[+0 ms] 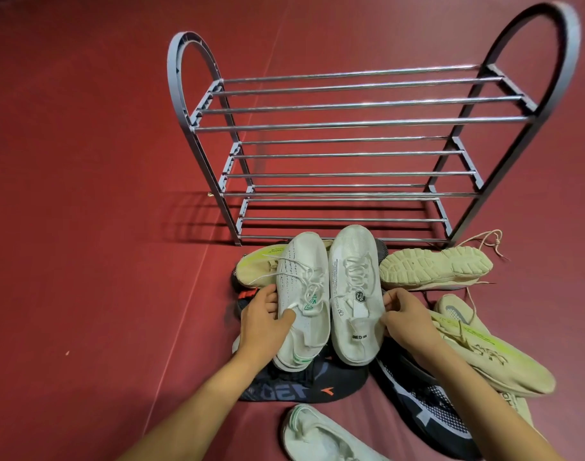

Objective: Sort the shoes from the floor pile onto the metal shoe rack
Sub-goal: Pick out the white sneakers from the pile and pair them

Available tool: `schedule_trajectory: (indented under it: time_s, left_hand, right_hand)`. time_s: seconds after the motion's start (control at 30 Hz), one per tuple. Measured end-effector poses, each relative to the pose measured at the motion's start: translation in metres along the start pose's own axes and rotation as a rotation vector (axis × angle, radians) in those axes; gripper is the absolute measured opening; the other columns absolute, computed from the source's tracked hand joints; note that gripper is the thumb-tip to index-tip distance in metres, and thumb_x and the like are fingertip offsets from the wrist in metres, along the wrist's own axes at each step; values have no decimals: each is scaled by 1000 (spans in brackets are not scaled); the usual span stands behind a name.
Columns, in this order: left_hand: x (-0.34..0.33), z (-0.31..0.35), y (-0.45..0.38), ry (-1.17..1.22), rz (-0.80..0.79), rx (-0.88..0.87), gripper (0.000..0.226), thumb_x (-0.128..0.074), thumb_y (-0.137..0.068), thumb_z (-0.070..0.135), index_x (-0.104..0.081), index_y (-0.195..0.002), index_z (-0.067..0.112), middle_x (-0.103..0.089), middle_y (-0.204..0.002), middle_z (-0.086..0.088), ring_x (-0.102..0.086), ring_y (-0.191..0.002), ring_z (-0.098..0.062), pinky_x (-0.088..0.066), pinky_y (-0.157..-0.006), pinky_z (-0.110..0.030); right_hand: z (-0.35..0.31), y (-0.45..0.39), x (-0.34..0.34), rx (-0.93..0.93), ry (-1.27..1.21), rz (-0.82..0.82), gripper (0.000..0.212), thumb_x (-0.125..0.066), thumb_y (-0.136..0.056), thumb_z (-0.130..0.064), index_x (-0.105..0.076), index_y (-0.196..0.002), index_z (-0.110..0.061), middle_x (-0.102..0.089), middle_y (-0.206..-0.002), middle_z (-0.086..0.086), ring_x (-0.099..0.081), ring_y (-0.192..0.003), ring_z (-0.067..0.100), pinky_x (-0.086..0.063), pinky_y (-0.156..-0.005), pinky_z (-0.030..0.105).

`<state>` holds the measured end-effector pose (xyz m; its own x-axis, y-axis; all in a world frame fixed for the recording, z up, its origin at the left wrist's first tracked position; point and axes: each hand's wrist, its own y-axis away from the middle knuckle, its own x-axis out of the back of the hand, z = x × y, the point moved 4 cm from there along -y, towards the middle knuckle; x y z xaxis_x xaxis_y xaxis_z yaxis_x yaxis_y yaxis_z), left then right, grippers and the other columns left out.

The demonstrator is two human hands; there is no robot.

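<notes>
Now the left hand (pixel 263 319) grips one white sneaker (pixel 302 304), the right hand (pixel 406 316) pinches another (pixel 354 294) whose heel tab reads "INED"; both sit at six o'clock from the metal rack (pixel 351 154).

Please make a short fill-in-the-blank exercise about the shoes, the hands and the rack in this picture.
1. Each hand grips one ___ shoe: left hand, right hand.
2. The metal shoe rack holds ___ shoes.
3. The cream shoe by the rack's right leg shows its ___.

Missing words: white; no; sole
</notes>
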<state>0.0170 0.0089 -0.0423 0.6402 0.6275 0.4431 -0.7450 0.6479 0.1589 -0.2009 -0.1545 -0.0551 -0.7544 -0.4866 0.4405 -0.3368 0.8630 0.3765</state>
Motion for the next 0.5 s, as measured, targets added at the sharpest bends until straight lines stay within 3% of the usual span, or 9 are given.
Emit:
schedule_trajectory:
  time_s: [0.1,0.2,0.3,0.37,0.43,0.5]
  left_hand:
    - [0,0,1,8,-6,4,52,-73,-76,5,-62,-127,12,-72,-101,4,-70,-91,-11,-59,-86,-35]
    - [2,-1,1,5,-7,14,48,-69,-80,2,-61,-127,13,-71,-103,5,-67,-91,-3,-56,-81,-24]
    - [2,-4,1,-9,-18,18,45,-67,-83,1,-61,-125,15,-70,-101,7,-64,-89,4,-52,-75,-16]
    - [2,-6,1,-13,-32,20,44,-67,-83,1,-61,-124,16,-68,-98,11,-63,-87,6,-51,-70,-10]
    - [2,-7,-1,-22,-38,18,44,-67,-83,1,-61,-124,15,-69,-98,9,-64,-87,5,-50,-68,-10]
    - [1,-11,-2,-23,-29,26,44,-67,-83,1,-61,-125,13,-69,-99,6,-66,-88,-1,-53,-73,-17]
  right_hand:
    - [0,-3,1,-17,-33,-1,27,-48,-69,8,-61,-83,-10,-64,-76,5,-56,-70,22,-45,-61,36]
    - [-12,-11,6,-16,-125,15,29,-44,-68,5,-62,-83,-12,-66,-80,9,-61,-74,30,-50,-65,44]
    - [-31,-23,33,-6,-287,-21,30,-40,-84,13,-59,-93,-9,-66,-96,14,-65,-80,29,-55,-76,47]
    - [-30,-22,73,41,-188,11,32,-46,-89,12,-61,-106,-12,-67,-114,7,-65,-104,27,-54,-96,48]
    - [-10,-6,123,27,20,137,48,-46,-84,14,-60,-120,-14,-63,-130,6,-57,-123,28,-49,-102,47]
    - [23,15,151,-61,225,81,60,-56,-85,9,-50,-140,-14,-51,-147,11,-48,-133,31,-41,-103,41]
